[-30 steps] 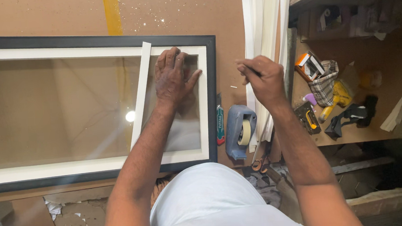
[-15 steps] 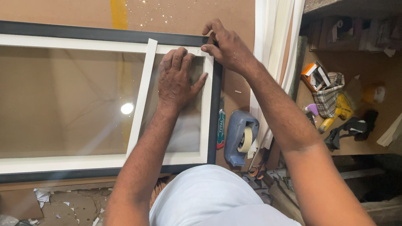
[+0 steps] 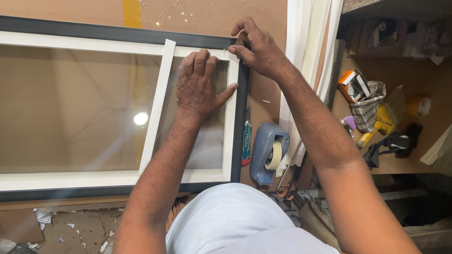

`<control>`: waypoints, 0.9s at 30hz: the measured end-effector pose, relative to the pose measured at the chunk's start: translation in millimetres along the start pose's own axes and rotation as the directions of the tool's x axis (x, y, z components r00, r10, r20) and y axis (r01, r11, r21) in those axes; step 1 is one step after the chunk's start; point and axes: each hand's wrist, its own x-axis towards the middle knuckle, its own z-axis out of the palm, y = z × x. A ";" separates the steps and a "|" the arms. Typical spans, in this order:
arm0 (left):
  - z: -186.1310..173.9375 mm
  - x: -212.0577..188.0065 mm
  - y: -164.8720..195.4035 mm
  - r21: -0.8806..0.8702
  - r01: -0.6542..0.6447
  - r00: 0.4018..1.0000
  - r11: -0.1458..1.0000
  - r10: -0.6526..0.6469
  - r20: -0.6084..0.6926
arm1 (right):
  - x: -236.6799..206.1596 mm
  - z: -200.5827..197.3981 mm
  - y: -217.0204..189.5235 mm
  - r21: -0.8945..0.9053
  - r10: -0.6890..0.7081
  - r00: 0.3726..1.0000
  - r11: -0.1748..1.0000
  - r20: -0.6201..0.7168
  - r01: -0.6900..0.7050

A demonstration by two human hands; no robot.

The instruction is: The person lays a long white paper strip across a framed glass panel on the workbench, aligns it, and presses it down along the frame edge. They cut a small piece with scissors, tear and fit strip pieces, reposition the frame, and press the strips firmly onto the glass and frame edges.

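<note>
My left hand (image 3: 198, 86) lay flat, fingers together and thumb spread, pressing on the glass pane (image 3: 65, 106) inside the black picture frame (image 3: 239, 121), near its upper right corner. The frame rested on the brown tabletop (image 3: 201, 6), with a white inner border (image 3: 230, 137) running just inside the black edge and a white strip (image 3: 155, 105) crossing the glass beside my left hand. My right hand (image 3: 255, 48) sat at that same corner, fingertips pinched together against the black edge; what they pinched, if anything, I could not tell. Just right of the frame lay a green-handled cutter (image 3: 246, 141) and a blue tape dispenser (image 3: 267, 153). White mouldings (image 3: 310, 41) leaned beyond them, and a yellow tool (image 3: 377, 127) lay well apart on the right
</note>
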 end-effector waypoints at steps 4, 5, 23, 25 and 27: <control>0.3 -0.1 -0.3 0.000 -0.001 1.000 1.000 0.001 0.007 | -0.4 2.8 -1.7 -0.087 -0.063 0.998 0.994 -0.019 0.061; 0.3 0.1 0.0 0.002 -0.002 1.000 1.000 0.002 0.010 | -0.5 3.2 -2.4 -0.097 -0.050 0.999 0.994 -0.015 0.049; -1.8 1.4 3.8 0.011 0.007 0.999 1.000 -0.008 0.034 | 4.0 16.9 -17.5 -0.473 -0.055 0.997 0.881 -0.049 0.026; -2.9 1.6 3.9 0.008 0.007 0.999 1.000 -0.007 0.031 | 4.4 15.8 -20.6 -0.547 0.003 0.997 0.836 -0.075 -0.044; -4.2 1.1 4.1 0.008 0.002 1.000 1.000 -0.003 0.010 | 0.5 16.0 -23.2 -0.612 0.108 0.986 0.774 -0.127 -0.164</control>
